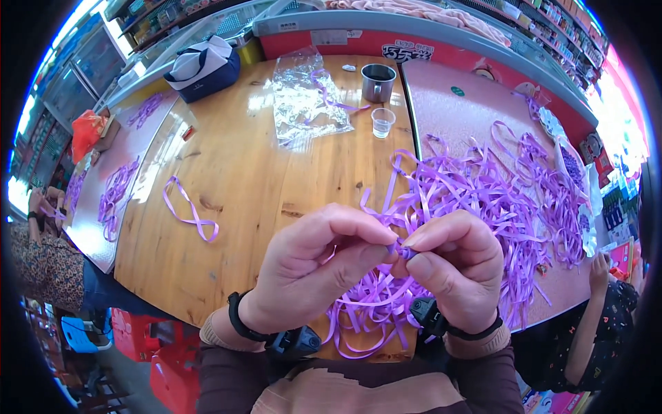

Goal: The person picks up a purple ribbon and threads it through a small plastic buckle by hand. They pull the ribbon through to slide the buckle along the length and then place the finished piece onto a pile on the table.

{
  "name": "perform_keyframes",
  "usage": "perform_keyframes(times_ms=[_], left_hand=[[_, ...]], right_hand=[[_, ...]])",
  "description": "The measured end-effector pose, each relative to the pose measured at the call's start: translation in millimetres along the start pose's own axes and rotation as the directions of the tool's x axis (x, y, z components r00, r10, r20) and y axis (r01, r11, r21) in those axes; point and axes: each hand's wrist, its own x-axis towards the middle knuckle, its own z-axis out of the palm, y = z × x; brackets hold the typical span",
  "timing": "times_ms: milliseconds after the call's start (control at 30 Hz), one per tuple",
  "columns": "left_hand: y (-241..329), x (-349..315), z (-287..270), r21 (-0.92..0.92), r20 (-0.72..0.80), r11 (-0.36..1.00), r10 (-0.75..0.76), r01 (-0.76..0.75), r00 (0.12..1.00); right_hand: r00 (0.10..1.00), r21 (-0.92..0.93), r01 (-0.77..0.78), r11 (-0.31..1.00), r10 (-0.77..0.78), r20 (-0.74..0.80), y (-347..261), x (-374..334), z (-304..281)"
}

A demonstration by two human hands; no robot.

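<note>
Above the table's near edge, my left hand (pixel 324 265) and my right hand (pixel 455 265) meet fingertip to fingertip. Both are closed in a pinch on a small purple part (pixel 405 252) of a lanyard. Fingers cover most of this part, so its exact shape is hidden. Beneath and beyond my hands spreads a tangled heap of purple ribbon lanyards (pixel 476 186), reaching onto the pink table at the right. A single looped purple lanyard (pixel 185 214) lies apart on the wooden table (pixel 255 186), to the left of my hands.
Farther off are a clear plastic bag (pixel 307 103), a metal mug (pixel 378 83) and a clear plastic cup (pixel 381 123). A blue-and-white bag (pixel 203 69) sits at the far left. A tray of small purple pieces (pixel 571 165) stands right. Other people sit at both sides.
</note>
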Motion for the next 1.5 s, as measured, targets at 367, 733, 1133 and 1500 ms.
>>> perform_keyframes(times_ms=[367, 733, 1133, 1500], left_hand=[[1, -1, 5, -0.197, -0.019, 0.971, -0.139, 0.132, 0.99], [0, -5, 4, 0.041, -0.002, 0.999, -0.02, 0.02, 1.0], [-12, -10, 7, 0.262, -0.017, 0.955, 0.152, -0.143, 0.988], [-14, -3, -1, 0.342, 0.095, 0.907, 0.227, -0.246, 0.969]], right_hand=[[0.991, 0.07, -0.01, 0.997, 0.0, 0.137, 9, 0, -8], [0.986, -0.288, 0.165, 0.943, -0.153, 0.063, 13, -4, -5], [0.879, -0.646, 0.456, 0.612, -0.424, 0.219, 8, -2, 0], [0.847, -0.703, 0.501, 0.505, -0.455, 0.277, 8, -2, -1]])
